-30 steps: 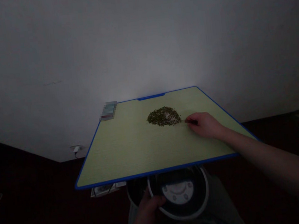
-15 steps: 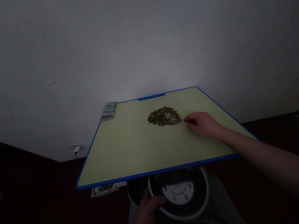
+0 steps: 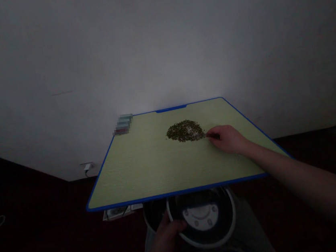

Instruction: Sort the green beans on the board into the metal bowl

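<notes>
Pile of small greenish-brown grains (image 3: 183, 131) on pale, blue-edged table (image 3: 148, 168), just left of fingertips of right hand (image 3: 229, 138). Those fingers curled together, pinching slim object (image 3: 207, 135) at pile's right edge; too dim to identify. Left hand (image 3: 165, 239) below table's near edge, well apart from pile, gripping round pot (image 3: 201, 219), thumb over rim. Second pot (image 3: 153, 214) partly hidden behind.

Granule heap (image 3: 181, 131) and blurred item (image 3: 123, 124) on a blue-edged tabletop (image 3: 148, 168)
</notes>
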A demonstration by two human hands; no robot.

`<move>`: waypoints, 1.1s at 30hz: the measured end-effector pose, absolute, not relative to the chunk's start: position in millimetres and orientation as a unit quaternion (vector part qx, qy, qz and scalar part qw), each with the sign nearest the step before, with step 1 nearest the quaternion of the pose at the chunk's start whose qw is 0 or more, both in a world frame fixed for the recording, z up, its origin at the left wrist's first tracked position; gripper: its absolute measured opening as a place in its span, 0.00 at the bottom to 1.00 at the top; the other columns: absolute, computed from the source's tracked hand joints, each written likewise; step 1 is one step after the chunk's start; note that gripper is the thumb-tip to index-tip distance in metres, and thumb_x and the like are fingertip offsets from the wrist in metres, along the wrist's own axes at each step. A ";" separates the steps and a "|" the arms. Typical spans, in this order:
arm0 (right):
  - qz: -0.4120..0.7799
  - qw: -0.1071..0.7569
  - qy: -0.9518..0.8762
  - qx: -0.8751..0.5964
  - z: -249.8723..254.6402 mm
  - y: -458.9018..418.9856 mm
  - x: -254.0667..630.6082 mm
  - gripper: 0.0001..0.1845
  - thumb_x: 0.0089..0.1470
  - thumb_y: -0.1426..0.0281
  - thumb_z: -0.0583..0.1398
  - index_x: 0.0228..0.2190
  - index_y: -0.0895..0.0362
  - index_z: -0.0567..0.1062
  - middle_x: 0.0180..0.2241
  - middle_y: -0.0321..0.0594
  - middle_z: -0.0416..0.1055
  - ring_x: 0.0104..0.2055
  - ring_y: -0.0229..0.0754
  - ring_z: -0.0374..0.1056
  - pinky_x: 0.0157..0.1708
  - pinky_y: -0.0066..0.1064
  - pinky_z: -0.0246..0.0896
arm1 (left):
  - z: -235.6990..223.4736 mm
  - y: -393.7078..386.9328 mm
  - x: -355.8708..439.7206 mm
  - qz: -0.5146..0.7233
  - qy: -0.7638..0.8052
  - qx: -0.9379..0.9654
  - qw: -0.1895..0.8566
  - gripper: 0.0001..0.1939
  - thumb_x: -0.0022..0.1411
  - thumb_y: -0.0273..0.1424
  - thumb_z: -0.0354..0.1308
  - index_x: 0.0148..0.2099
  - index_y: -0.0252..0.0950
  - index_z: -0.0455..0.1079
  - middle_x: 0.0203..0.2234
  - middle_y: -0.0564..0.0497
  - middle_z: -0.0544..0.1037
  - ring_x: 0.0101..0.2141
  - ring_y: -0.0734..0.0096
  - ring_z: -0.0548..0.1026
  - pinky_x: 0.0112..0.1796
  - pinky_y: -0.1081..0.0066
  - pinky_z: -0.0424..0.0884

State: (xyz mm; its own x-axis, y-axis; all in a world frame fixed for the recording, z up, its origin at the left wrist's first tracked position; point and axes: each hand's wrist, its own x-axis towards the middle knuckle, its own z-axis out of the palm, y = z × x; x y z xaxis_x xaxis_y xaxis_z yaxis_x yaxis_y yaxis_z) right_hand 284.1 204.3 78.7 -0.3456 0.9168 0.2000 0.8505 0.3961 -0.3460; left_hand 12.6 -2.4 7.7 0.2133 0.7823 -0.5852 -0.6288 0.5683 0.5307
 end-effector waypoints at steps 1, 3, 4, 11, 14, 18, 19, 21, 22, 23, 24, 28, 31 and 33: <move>0.091 0.184 -0.815 -0.541 78.5 204.4 284.4 0.12 0.53 0.71 0.57 0.35 0.57 0.80 0.33 0.43 0.79 0.34 0.44 0.72 0.34 0.32 0.61 | 7.4 -2.6 12.6 0.457 0.433 0.091 0.771 0.41 0.47 0.19 0.61 0.65 0.36 0.62 0.35 0.43 0.86 0.42 0.50 0.82 0.47 0.54 0.72; 0.095 0.188 -0.813 -0.543 77.6 204.2 285.6 0.12 0.53 0.72 0.57 0.36 0.56 0.80 0.34 0.43 0.79 0.34 0.44 0.72 0.35 0.32 0.62 | 6.4 -2.8 12.5 0.465 0.433 0.094 0.767 0.42 0.47 0.20 0.62 0.65 0.36 0.61 0.34 0.44 0.86 0.42 0.50 0.81 0.47 0.56 0.72; 0.096 0.191 -0.811 -0.545 77.0 204.1 286.4 0.13 0.53 0.72 0.57 0.36 0.56 0.80 0.34 0.42 0.79 0.34 0.44 0.72 0.35 0.32 0.62 | 5.9 -2.8 12.5 0.469 0.430 0.096 0.766 0.42 0.47 0.20 0.62 0.66 0.36 0.60 0.34 0.43 0.86 0.42 0.51 0.81 0.47 0.56 0.72; 0.106 0.201 -0.813 -0.537 74.2 203.6 288.5 0.12 0.52 0.71 0.57 0.35 0.55 0.80 0.31 0.41 0.78 0.32 0.42 0.72 0.33 0.31 0.62 | 6.0 -2.3 12.8 0.458 0.433 0.082 0.772 0.43 0.46 0.19 0.61 0.66 0.37 0.60 0.34 0.44 0.86 0.41 0.51 0.82 0.46 0.55 0.72; 0.109 0.206 -0.814 -0.533 75.4 202.9 286.8 0.12 0.53 0.70 0.57 0.35 0.55 0.80 0.31 0.41 0.78 0.32 0.42 0.72 0.33 0.31 0.61 | 6.1 -2.8 11.9 0.461 0.427 0.085 0.773 0.42 0.47 0.19 0.61 0.66 0.38 0.61 0.36 0.44 0.86 0.42 0.50 0.82 0.47 0.55 0.72; 0.103 0.208 -0.814 -0.533 76.0 202.9 285.0 0.12 0.53 0.70 0.57 0.35 0.55 0.80 0.32 0.41 0.78 0.32 0.43 0.71 0.33 0.31 0.61 | 5.3 -3.0 11.4 0.465 0.425 0.094 0.771 0.41 0.47 0.19 0.61 0.65 0.37 0.62 0.37 0.43 0.86 0.43 0.50 0.81 0.47 0.55 0.71; 0.104 0.208 -0.813 -0.533 76.0 203.2 284.6 0.12 0.53 0.70 0.57 0.35 0.55 0.80 0.32 0.41 0.78 0.32 0.42 0.71 0.33 0.31 0.61 | 5.6 -2.9 11.6 0.463 0.427 0.093 0.771 0.41 0.47 0.19 0.61 0.65 0.37 0.62 0.36 0.42 0.85 0.43 0.49 0.82 0.48 0.54 0.71; 0.106 0.205 -0.812 -0.535 76.0 204.2 284.1 0.12 0.53 0.70 0.57 0.35 0.55 0.80 0.31 0.41 0.78 0.31 0.42 0.71 0.33 0.31 0.60 | 6.9 -2.8 12.2 0.459 0.432 0.086 0.772 0.40 0.47 0.19 0.60 0.64 0.36 0.62 0.36 0.42 0.85 0.43 0.49 0.82 0.48 0.53 0.72; 0.106 0.203 -0.813 -0.535 76.0 204.9 283.9 0.12 0.53 0.70 0.57 0.35 0.55 0.80 0.31 0.41 0.78 0.31 0.42 0.71 0.32 0.30 0.60 | 7.8 -2.8 12.5 0.459 0.433 0.084 0.771 0.40 0.47 0.19 0.60 0.64 0.37 0.63 0.36 0.43 0.86 0.43 0.48 0.81 0.47 0.53 0.72; 0.103 0.200 -0.815 -0.534 76.1 205.6 283.7 0.11 0.53 0.70 0.57 0.34 0.55 0.80 0.31 0.41 0.78 0.31 0.42 0.71 0.32 0.30 0.60 | 8.5 -2.8 12.8 0.459 0.434 0.083 0.771 0.40 0.47 0.19 0.60 0.64 0.37 0.63 0.35 0.44 0.86 0.43 0.47 0.81 0.47 0.52 0.72; 0.101 0.198 -0.817 -0.532 76.1 206.3 283.6 0.11 0.53 0.70 0.57 0.34 0.56 0.80 0.31 0.41 0.78 0.31 0.42 0.71 0.32 0.30 0.60 | 9.1 -2.8 12.9 0.458 0.435 0.083 0.771 0.40 0.47 0.19 0.60 0.64 0.38 0.64 0.35 0.45 0.86 0.44 0.47 0.81 0.47 0.52 0.72; 0.104 0.194 -0.824 -0.523 76.1 208.8 283.0 0.12 0.53 0.71 0.57 0.34 0.56 0.80 0.30 0.41 0.77 0.31 0.42 0.70 0.32 0.30 0.59 | 8.6 -3.2 12.5 0.456 0.436 0.091 0.770 0.39 0.48 0.21 0.60 0.64 0.39 0.64 0.34 0.46 0.86 0.45 0.45 0.81 0.47 0.51 0.72; 0.112 0.190 -0.825 -0.521 76.1 209.3 281.9 0.12 0.52 0.72 0.57 0.35 0.55 0.80 0.31 0.40 0.78 0.32 0.42 0.71 0.32 0.30 0.59 | 7.1 -3.1 12.1 0.458 0.429 0.094 0.773 0.40 0.47 0.19 0.60 0.65 0.37 0.62 0.35 0.44 0.86 0.43 0.48 0.81 0.47 0.53 0.72; 0.118 0.189 -0.823 -0.522 76.2 208.8 280.6 0.12 0.52 0.72 0.57 0.35 0.55 0.80 0.32 0.40 0.78 0.32 0.42 0.71 0.33 0.30 0.59 | 7.1 -2.8 12.2 0.458 0.423 0.093 0.776 0.41 0.47 0.19 0.60 0.65 0.37 0.62 0.36 0.43 0.86 0.42 0.50 0.82 0.47 0.54 0.72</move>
State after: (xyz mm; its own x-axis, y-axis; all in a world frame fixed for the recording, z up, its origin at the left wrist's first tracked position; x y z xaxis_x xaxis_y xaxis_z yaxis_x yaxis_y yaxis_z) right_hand 280.6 208.8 76.2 -0.3835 0.9043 0.1875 0.8150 0.4269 -0.3919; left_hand 12.2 -2.8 7.1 0.2230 0.7895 -0.5719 -0.6315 0.5639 0.5322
